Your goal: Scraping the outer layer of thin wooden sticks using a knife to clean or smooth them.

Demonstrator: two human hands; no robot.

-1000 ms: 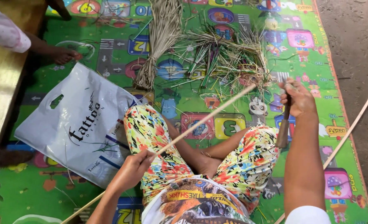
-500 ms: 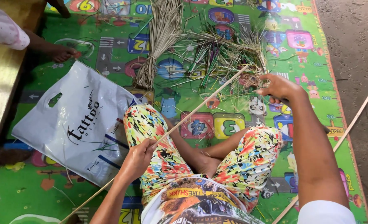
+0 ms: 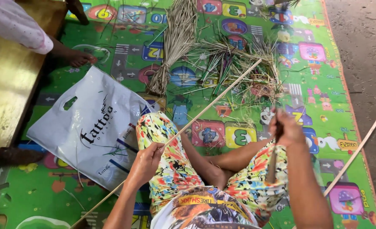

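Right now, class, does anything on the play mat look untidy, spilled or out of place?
Yes. Loose green and dry grass strips lie scattered in a tangle across the colourful number-patterned play mat, beside a tied bundle of dry straw. A few stray blades also lie on the white plastic carrier bag.

stick (image 3: 213, 101): lower end cut off | right hand (image 3: 287, 127): held tool unclear
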